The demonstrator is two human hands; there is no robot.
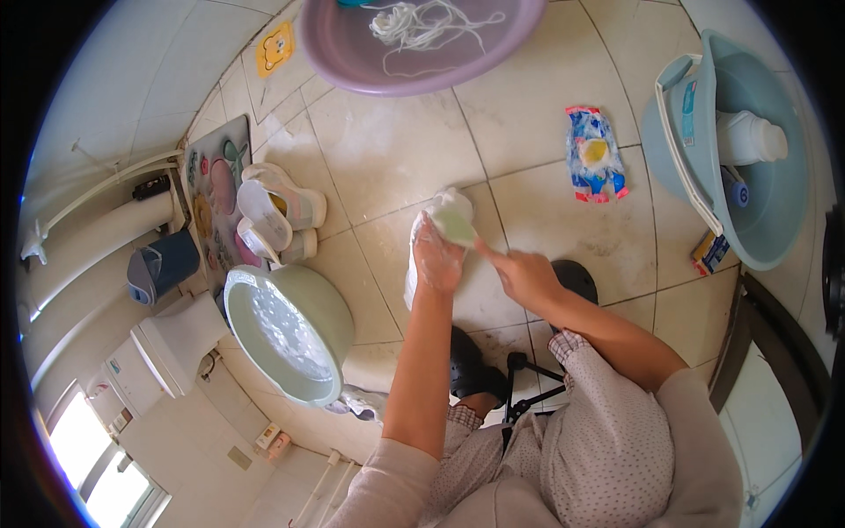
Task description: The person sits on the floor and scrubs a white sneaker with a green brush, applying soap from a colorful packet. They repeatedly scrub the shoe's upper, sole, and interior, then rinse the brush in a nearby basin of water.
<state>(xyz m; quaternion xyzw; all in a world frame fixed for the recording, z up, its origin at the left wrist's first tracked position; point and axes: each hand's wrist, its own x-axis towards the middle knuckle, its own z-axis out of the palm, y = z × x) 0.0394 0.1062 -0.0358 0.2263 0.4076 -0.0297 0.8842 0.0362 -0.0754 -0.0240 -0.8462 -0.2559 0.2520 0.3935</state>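
Note:
Just above the tiled floor, in the middle of the view, is a white shoe (411,268) with suds about its far end. My left hand (437,262), wet with foam, grips the shoe from above. A pale green scrubbing brush (454,226) lies against the shoe's far part, beside my left fingers. The brush's handle runs back into my right hand (525,278), whose fingers are closed round it. Much of the shoe is hidden by my left hand and the brush, so its sole and opening cannot be made out.
A green basin (339,308) of sudsy water stands left, near white shoes (277,207) by a mat (216,163). White laces (414,26) lie in the purple basin (422,85) ahead. To the right are an opened packet (597,167) and a bucket (664,145) holding a white bottle (744,138).

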